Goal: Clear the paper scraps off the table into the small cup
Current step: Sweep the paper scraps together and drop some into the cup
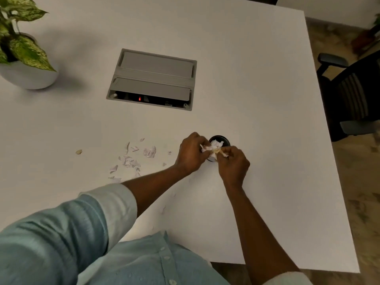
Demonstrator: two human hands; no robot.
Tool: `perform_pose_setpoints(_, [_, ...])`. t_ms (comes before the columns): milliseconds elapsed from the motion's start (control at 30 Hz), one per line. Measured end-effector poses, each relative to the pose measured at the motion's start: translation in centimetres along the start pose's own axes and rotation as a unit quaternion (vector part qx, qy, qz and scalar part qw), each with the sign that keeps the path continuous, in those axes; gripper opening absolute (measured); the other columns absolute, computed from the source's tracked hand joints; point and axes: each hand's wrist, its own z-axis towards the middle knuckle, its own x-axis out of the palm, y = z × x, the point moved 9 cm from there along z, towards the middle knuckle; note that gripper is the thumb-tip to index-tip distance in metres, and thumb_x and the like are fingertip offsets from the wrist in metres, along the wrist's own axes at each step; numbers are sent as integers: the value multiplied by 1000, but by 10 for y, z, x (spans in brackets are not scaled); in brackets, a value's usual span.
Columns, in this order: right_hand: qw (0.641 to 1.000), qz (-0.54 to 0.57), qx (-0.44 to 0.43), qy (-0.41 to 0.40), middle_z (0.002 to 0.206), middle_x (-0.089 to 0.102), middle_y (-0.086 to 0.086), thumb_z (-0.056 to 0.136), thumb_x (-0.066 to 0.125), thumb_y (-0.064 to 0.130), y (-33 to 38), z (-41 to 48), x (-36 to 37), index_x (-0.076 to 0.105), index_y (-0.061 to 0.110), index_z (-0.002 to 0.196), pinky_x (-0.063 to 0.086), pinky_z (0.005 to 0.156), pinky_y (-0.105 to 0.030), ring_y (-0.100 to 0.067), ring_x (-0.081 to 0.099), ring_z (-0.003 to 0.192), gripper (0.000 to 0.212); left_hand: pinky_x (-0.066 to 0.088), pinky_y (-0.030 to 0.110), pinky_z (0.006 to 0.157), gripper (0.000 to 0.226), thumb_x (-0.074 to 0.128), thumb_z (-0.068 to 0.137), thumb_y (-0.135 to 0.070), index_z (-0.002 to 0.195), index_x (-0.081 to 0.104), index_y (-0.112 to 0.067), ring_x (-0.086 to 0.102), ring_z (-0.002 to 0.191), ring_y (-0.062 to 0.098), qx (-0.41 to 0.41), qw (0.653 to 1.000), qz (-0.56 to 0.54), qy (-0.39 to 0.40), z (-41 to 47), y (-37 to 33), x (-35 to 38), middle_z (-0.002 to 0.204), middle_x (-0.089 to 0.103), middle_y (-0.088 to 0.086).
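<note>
The small cup (220, 140) is round, dark and smooth-walled. It stands upright on the matte white counter (257, 83) with its mouth facing up, and white paper bits show inside the rim. Its near side is hidden by the hands.

Directly over the cup's near edge, the left hand (190, 154) and the right hand (233, 161) meet. The fingers of both are curled and pinch a crumpled wad of scraps (212, 150). The wad is white with a yellowish fold, and its long axis runs from one hand to the other.

To the left of the cup, loose paper scraps (129, 161) lie flat on the counter. They are thin torn slivers and triangles that point every way. One tan piece (78, 151) lies furthest left of the cup.

Beyond the cup and to its left, a grey rectangular cable hatch (152, 79) with ribbed lids is sunk into the counter. Far left of the cup, a speckled leafy plant (22, 48) sits in a rounded white pot (30, 78). To the right of the cup, off the counter, stands a dark chair (349, 95).
</note>
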Motion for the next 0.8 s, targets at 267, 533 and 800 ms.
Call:
perform_pose_setpoints(267, [993, -89, 7, 72, 95, 75, -10, 83, 72, 8, -3, 50, 10, 76, 11, 97, 56, 74, -32, -26, 70, 86, 15, 56, 41, 82, 24, 85, 82, -22, 100, 76, -10, 67, 90, 27, -11, 997, 62, 44, 50, -5, 32, 101, 70, 10])
perform_pose_setpoints(533, [993, -94, -12, 74, 108, 74, -9, 91, 55, 0, 6, 48, 14, 70, 10, 111, 57, 87, -39, -29, 69, 99, 27, 58, 44, 84, 16, 67, 94, -15, 103, 77, -8, 73, 89, 25, 23, 995, 80, 63, 45, -11, 33, 101, 78, 8])
perform_pose_setpoints(800, [990, -43, -114, 70, 104, 69, -5, 88, 60, 2, 28, -11, 26, 71, 15, 97, 53, 77, -27, -23, 68, 92, 19, 59, 42, 79, 14, 64, 99, -25, 99, 75, -16, 69, 87, 18, -22, 995, 91, 44, 6, 45, -9, 99, 75, -2])
